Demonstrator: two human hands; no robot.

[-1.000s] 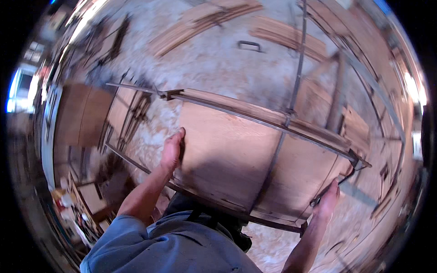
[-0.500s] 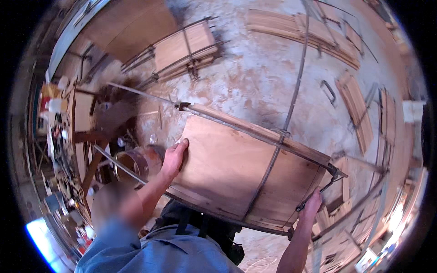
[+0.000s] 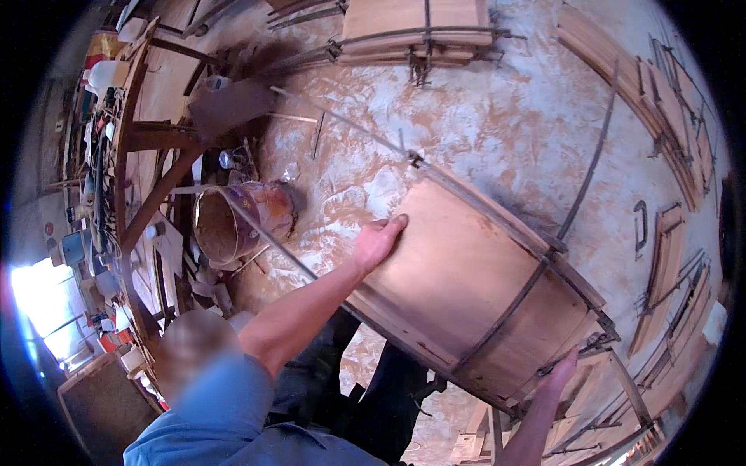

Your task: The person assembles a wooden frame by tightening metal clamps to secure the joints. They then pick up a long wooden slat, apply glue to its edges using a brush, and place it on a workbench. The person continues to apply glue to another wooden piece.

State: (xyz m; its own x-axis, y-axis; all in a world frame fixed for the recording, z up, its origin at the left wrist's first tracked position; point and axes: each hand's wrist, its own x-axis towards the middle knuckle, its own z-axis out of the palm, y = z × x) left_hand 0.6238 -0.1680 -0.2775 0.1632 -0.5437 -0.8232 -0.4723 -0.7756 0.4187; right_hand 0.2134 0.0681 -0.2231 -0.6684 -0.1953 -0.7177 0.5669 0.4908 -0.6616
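Observation:
A wide wooden panel (image 3: pixel 458 264) with long metal bar clamps (image 3: pixel 501 318) across it is held in front of my body, tilted down to the right. My left hand (image 3: pixel 379 242) is closed round its left edge, thumb on the upper face. At the right end my right hand (image 3: pixel 561 373) is closed on the panel's edge, beside a clamp screw handle (image 3: pixel 594 340). The fingers under the panel are hidden in both cases. Clamp bars stick out well past the panel at the far left and far right.
A stained bucket (image 3: pixel 225 225) lies on its side near a cluttered workbench (image 3: pixel 128 163) at left. Clamped panels lie on the pale, splotched floor at the back (image 3: pixel 420 19), at the far right (image 3: pixel 633 93) and at right (image 3: pixel 660 272). A loose G-clamp (image 3: pixel 639 229) lies nearby.
My view has swung left, so the panel sits further right and slants more steeply. More of the bucket and bench shows. Both hands keep their holds.

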